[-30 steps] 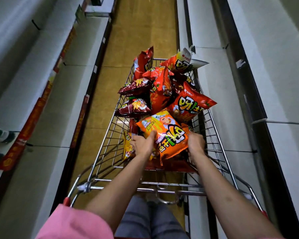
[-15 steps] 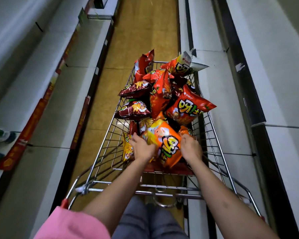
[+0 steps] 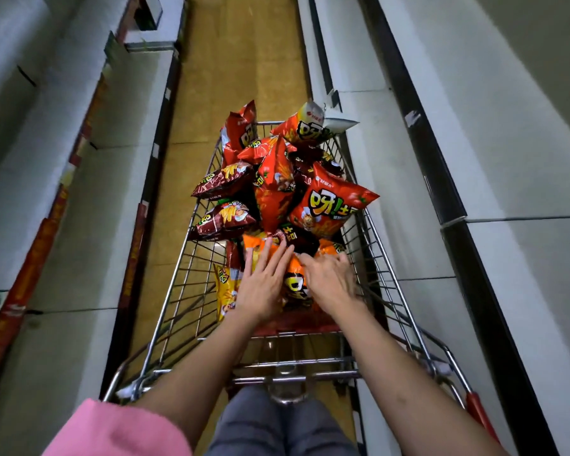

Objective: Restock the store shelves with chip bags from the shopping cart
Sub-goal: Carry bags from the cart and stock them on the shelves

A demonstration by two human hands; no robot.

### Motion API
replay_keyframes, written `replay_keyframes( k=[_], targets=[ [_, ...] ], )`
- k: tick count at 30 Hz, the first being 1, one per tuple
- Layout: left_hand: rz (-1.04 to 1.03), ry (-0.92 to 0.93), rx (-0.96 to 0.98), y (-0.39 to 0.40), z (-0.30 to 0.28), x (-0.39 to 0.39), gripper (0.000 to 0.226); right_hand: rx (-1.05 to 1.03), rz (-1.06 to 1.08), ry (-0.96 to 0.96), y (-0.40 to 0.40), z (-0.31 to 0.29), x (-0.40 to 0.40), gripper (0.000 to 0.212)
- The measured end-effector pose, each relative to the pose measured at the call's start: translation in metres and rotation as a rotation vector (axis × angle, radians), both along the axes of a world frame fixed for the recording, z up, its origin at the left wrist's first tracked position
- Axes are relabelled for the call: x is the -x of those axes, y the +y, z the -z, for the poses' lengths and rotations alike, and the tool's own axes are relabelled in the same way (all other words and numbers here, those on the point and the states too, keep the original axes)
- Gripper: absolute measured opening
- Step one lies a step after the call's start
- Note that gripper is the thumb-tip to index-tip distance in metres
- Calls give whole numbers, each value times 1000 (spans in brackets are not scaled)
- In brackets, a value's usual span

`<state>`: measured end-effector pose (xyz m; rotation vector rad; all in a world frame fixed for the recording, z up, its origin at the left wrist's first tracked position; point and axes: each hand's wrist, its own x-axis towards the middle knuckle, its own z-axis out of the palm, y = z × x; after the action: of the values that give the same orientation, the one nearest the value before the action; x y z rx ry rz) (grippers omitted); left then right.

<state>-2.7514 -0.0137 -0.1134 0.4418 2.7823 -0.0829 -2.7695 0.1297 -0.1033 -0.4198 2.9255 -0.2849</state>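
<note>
A wire shopping cart point(image 3: 185, 284) stands in the aisle, heaped with red, maroon and orange chip bags. An orange chip bag point(image 3: 293, 279) lies low at the cart's near end. My left hand point(image 3: 265, 281) lies flat on it with straight fingers pointing forward. My right hand point(image 3: 329, 281) rests on the bag's right side, fingers slightly bent over it; the view is blurred there. A big red bag point(image 3: 329, 209) sits just beyond my fingers, and a yellow bag point(image 3: 226, 291) stands left of my left hand.
White shelves point(image 3: 79, 199) with red price strips run along the left of the aisle. White shelves point(image 3: 524, 159) with dark edges line the right. The tan floor point(image 3: 244, 60) stretches ahead of the cart. The cart handle point(image 3: 293, 378) is near my legs.
The orange bag I held up in both hands has gone down into the cart. My hands have opened and now lie on top of it. The camera has tilted slightly.
</note>
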Motion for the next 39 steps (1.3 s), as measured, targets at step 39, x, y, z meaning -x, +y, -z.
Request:
replay_keyframes(
  k=[39],
  targets=[
    [-1010, -267, -1045, -27, 17, 5, 103, 104, 357, -427, 26, 34, 21, 52]
  ],
)
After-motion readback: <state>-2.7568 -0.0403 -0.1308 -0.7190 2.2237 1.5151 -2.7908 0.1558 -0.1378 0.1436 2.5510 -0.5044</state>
